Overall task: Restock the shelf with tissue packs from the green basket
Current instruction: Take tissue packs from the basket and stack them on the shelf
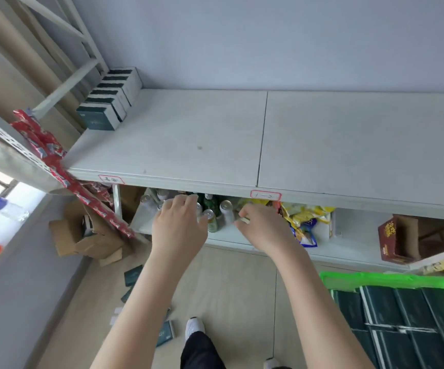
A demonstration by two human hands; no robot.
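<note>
While both bare forearms reach up from the bottom edge, we see at the far left a strip of red foil packets (55, 166) hanging off a perforated upright, with an open brown cardboard box (82, 235) on the floor below it. At the upper left, a row of dark green tissue packs (109, 102) stands on the left end of the white metal shelf (188, 134). A few loose green packs (133, 275) lie on the pale floor at lower left. Just left of centre, the left hand (181, 225) hovers below the shelf edge, fingers relaxed and gripping nothing. Behind it, glass bottles and cans (215, 214) crowd the lower shelf. Just beside it, the right hand (263, 230) has its fingers curled under; we cannot tell whether it holds anything. Further right lie yellow and blue snack bags (306, 217), then a dark red carton (393, 241). At the lower right, the bright green plastic basket (391, 278) holds flat-lying tissue packs (401, 307).
</note>
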